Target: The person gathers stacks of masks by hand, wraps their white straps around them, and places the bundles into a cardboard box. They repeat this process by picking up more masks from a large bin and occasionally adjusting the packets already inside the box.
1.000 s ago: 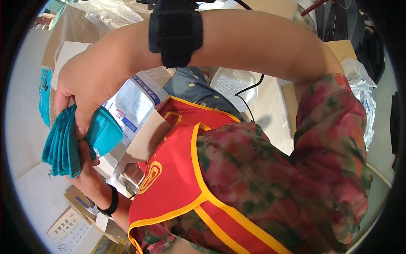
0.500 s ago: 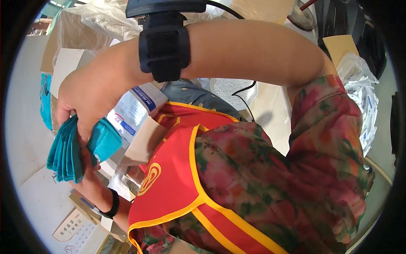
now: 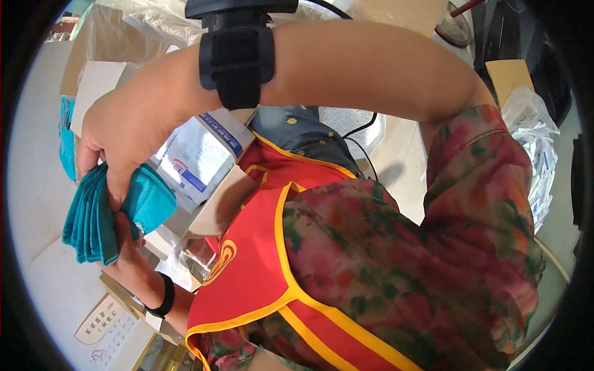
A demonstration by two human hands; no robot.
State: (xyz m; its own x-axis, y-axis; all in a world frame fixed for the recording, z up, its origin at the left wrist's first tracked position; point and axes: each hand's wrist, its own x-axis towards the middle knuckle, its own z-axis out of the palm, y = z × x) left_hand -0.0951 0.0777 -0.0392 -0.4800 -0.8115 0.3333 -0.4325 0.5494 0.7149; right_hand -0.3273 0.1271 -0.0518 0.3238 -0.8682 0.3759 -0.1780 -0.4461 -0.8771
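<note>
My right arm reaches across the top of the view, a black strap with a device on its wrist. My right hand (image 3: 130,136) grips a stack of folded teal face masks (image 3: 90,216) from above, thumb pressed between the stack and one separated teal mask (image 3: 151,201). My left hand (image 3: 127,244), with a black wristband, supports the stack from below and is mostly hidden behind it. A red apron with yellow trim over a floral top fills the lower right.
White packets with blue print (image 3: 198,157) lie in an open cardboard box (image 3: 93,86) behind my hands. More teal masks (image 3: 65,142) sit at the far left. A printed card (image 3: 105,321) lies on the white table (image 3: 43,272). Clear plastic bags (image 3: 532,142) pile at the right.
My right forearm has shifted a little left and lower in the view. The teal masks stay held in both hands, with one mask spread slightly apart from the stack.
</note>
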